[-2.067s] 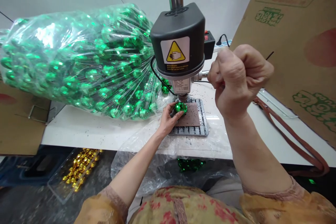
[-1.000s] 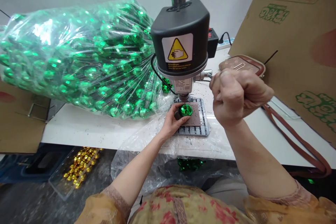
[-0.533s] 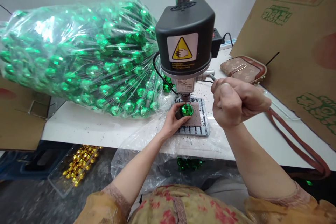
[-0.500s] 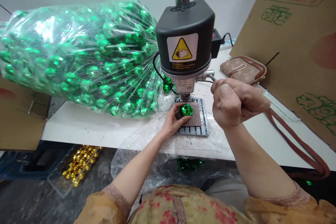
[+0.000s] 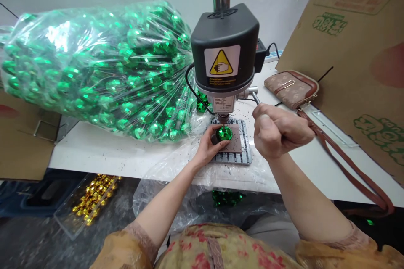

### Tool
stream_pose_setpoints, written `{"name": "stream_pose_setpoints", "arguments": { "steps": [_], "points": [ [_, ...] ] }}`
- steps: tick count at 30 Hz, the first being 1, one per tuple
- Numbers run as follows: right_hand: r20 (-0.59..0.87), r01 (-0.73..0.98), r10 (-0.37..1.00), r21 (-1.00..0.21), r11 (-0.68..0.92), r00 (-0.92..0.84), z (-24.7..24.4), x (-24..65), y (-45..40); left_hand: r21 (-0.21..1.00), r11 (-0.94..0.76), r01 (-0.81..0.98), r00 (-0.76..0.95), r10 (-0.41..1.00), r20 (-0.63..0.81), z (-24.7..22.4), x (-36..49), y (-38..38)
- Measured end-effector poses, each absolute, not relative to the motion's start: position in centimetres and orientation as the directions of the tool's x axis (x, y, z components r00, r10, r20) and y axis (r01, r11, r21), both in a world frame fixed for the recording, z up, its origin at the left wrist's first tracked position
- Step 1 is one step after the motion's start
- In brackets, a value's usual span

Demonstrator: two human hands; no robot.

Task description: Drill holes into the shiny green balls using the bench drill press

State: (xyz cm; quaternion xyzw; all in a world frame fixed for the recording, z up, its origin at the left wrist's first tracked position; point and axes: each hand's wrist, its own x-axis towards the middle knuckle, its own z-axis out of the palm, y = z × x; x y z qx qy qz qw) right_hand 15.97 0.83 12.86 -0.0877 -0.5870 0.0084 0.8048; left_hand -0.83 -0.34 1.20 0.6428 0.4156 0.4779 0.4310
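A black drill press head (image 5: 224,50) with a yellow warning label stands over a slotted metal base (image 5: 246,151). On the base lies a brownish board (image 5: 235,145) strewn with dark specks. My left hand (image 5: 210,145) grips a shiny green faceted ball (image 5: 225,133) between thumb and fingers, on the board directly below the drill chuck (image 5: 223,118). A dark round piece beside the ball is partly hidden by my fingers. My right hand (image 5: 277,130) is closed in a fist round the end of the metal feed lever (image 5: 256,97), right of the drill head.
A large clear bag of green balls (image 5: 104,71) fills the left of the white table (image 5: 101,151). At the right are a patterned purse (image 5: 290,88) with a brown strap and a cardboard box (image 5: 356,50). Gold balls (image 5: 97,195) sit in a clear bin below.
My right hand has moved slightly down and left with the lever. My left hand and the green ball have hardly moved. The view has shifted a little.
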Motion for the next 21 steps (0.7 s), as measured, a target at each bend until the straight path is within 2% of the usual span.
{"name": "stream_pose_setpoints", "arguments": {
  "steps": [5, 7, 10, 15, 18, 21],
  "points": [
    [0.91, 0.065, 0.223, -0.261, 0.963, 0.35, 15.3, 15.6, 0.3, 0.94, -0.3, 0.164, 0.189, 0.944, 0.269, 0.9, -0.7, -0.3],
    [0.827, -0.048, 0.35, -0.368, 0.929, 0.439, 17.3, 15.3, 0.5, 0.94, -0.293, 0.174, 0.16, 0.95, 0.266, 0.9, -0.5, -0.4],
    [0.774, -0.1, 0.468, -0.473, 0.875, 0.426, 19.8, 15.2, 0.9, 0.93, -0.309, 0.201, 0.072, 0.951, 0.301, 0.8, -0.2, -0.5],
    [0.771, -0.151, 0.476, -0.458, 0.876, 0.423, 20.6, 15.4, 1.7, 0.885, -0.385, 0.263, -0.025, 0.914, 0.405, 1.2, -0.8, -2.5],
    [0.781, -0.163, 0.466, -0.44, 0.883, 0.416, 20.4, 15.4, 1.8, 0.815, -0.497, 0.298, 0.046, 0.86, 0.508, 1.3, -1.8, -6.1],
    [0.783, -0.181, 0.465, -0.43, 0.884, 0.413, 20.3, 15.4, 1.7, 0.723, -0.632, 0.279, 0.277, 0.774, 0.569, 0.4, -3.2, -10.8]
  ]
}}
